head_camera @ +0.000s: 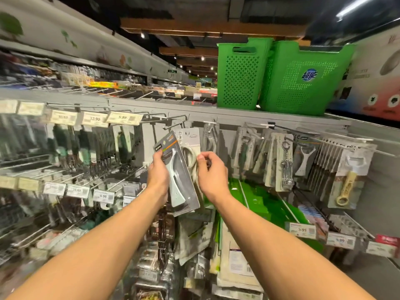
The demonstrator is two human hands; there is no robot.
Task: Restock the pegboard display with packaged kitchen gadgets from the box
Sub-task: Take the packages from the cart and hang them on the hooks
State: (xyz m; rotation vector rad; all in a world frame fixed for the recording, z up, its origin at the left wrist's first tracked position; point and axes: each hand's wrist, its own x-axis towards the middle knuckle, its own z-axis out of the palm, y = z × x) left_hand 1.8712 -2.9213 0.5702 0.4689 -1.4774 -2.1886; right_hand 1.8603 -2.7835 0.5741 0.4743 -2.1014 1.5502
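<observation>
Just below the top edge of the grey pegboard display (225, 146), the left hand (158, 173) grips a grey card-backed packet holding a pale-handled peeler (180, 180). Its fingers are curled round the packet's left edge, and the packet is tilted and on no hook. The right hand (211, 174) pinches the edge of a white carded packet (191, 141) hanging from a wire hook (173, 126). Hanging seems to be the step in hand; next, the grey card's hole must meet that hook's tip.

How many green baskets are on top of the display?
2. The left basket is on the top ledge; the right basket, blue-logoed, beside it. More may hide behind.
</observation>
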